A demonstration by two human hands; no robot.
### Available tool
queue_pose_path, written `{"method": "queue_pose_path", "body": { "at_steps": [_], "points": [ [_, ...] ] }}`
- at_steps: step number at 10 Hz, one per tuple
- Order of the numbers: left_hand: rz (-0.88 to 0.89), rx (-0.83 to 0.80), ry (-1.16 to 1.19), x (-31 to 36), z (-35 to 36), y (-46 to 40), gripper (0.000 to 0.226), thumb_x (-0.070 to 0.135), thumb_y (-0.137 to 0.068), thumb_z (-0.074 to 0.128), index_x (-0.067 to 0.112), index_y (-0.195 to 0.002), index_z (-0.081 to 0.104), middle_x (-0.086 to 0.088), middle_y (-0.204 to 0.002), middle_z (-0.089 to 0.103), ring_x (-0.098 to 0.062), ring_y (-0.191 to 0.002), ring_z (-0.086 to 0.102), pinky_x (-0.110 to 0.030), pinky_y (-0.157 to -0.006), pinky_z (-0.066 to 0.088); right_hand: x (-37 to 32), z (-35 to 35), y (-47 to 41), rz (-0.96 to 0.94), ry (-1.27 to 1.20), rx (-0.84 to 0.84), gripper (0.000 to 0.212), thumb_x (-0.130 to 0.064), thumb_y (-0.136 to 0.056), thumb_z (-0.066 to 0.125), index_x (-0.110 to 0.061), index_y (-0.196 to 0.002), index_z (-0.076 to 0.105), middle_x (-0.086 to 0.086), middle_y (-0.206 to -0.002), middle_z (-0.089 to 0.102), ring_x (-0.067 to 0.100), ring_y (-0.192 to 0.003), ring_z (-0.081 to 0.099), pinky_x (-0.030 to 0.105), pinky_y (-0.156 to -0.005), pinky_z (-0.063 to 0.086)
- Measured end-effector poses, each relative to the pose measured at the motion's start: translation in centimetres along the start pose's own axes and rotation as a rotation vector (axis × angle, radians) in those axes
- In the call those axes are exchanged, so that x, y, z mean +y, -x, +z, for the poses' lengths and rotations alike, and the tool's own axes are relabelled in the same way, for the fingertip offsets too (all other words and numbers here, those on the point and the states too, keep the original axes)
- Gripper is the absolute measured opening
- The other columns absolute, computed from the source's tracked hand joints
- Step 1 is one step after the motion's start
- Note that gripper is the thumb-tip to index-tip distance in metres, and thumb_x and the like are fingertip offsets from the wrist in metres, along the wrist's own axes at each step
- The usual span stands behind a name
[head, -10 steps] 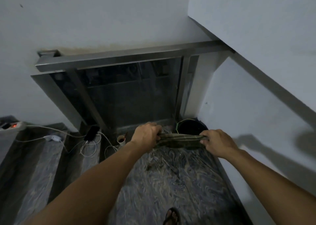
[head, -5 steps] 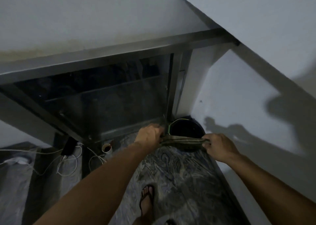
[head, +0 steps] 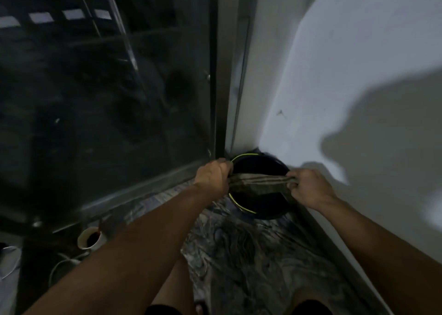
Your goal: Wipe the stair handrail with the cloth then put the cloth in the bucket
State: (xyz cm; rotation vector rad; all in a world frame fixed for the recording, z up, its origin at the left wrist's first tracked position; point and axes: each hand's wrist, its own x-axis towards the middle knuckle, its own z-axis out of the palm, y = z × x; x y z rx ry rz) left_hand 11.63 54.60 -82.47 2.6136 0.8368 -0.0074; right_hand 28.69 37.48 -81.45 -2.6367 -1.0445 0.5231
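A dark striped cloth (head: 257, 185) is stretched taut between my two hands, right over the mouth of a dark bucket (head: 263, 213) with a yellow-green rim. My left hand (head: 213, 176) grips the cloth's left end at the bucket's left rim. Gripping the right end is my right hand (head: 308, 186), at the bucket's right side. The bucket stands on the floor in the corner between the glass railing panel (head: 102, 99) and the white wall. The handrail's top bar is out of view.
A metal post (head: 223, 75) runs down to the bucket corner. A white cup (head: 89, 239) with dark liquid stands on the floor by the railing base, with white cables (head: 59, 264) to its left. The white wall (head: 346, 75) closes the right side. The floor is patterned marble.
The view has dropped and moved closer to the corner; the handrail left the frame. Both hands, still holding the stretched cloth, now sit directly over the bucket's opening.
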Motion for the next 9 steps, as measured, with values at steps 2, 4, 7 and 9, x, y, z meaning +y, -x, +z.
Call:
{"method": "queue_pose_path", "body": {
  "at_steps": [2,4,7,9],
  "points": [
    [0.007,0.083,0.025,-2.1,9.4,-5.7,0.014,0.015,-0.078,0.061,0.018,-0.092,0.061,-0.009,-0.108,0.061,-0.032,-0.100,0.060,-0.038,-0.082,0.047,4.9,8.2,-5.0,0.022,-0.037,0.122,0.023,-0.018,-0.081,0.063,-0.018,-0.102,0.072,0.014,-0.106,0.071,0.035,-0.098,0.064,0.036,-0.090,0.051],
    [-0.020,0.127,0.117,-2.2,14.8,-9.5,0.011,0.014,-0.078,0.061,0.015,-0.088,0.062,-0.013,-0.106,0.062,-0.035,-0.099,0.059,-0.041,-0.082,0.050,8.3,12.6,-8.8,0.055,-0.156,0.171,0.019,-0.014,-0.080,0.063,-0.014,-0.095,0.074,0.016,-0.101,0.073,0.034,-0.096,0.065,0.033,-0.088,0.050],
    [-0.133,0.103,0.257,-1.3,19.0,-14.0,0.017,0.003,-0.075,0.062,0.006,-0.091,0.067,-0.017,-0.099,0.066,-0.034,-0.095,0.061,-0.037,-0.085,0.047,10.4,16.4,-14.3,0.145,-0.297,0.005,0.023,-0.015,-0.084,0.060,-0.008,-0.102,0.071,0.015,-0.111,0.070,0.034,-0.108,0.061,0.035,-0.097,0.045],
    [-0.157,0.059,0.271,-2.9,18.8,-12.3,0.024,0.012,-0.076,0.070,0.006,-0.099,0.067,-0.016,-0.103,0.066,-0.031,-0.095,0.062,-0.031,-0.085,0.047,13.4,17.1,-13.8,0.156,-0.390,-0.026,0.027,-0.015,-0.083,0.065,-0.007,-0.109,0.068,0.014,-0.116,0.068,0.031,-0.110,0.061,0.030,-0.097,0.042]
  ]
}}
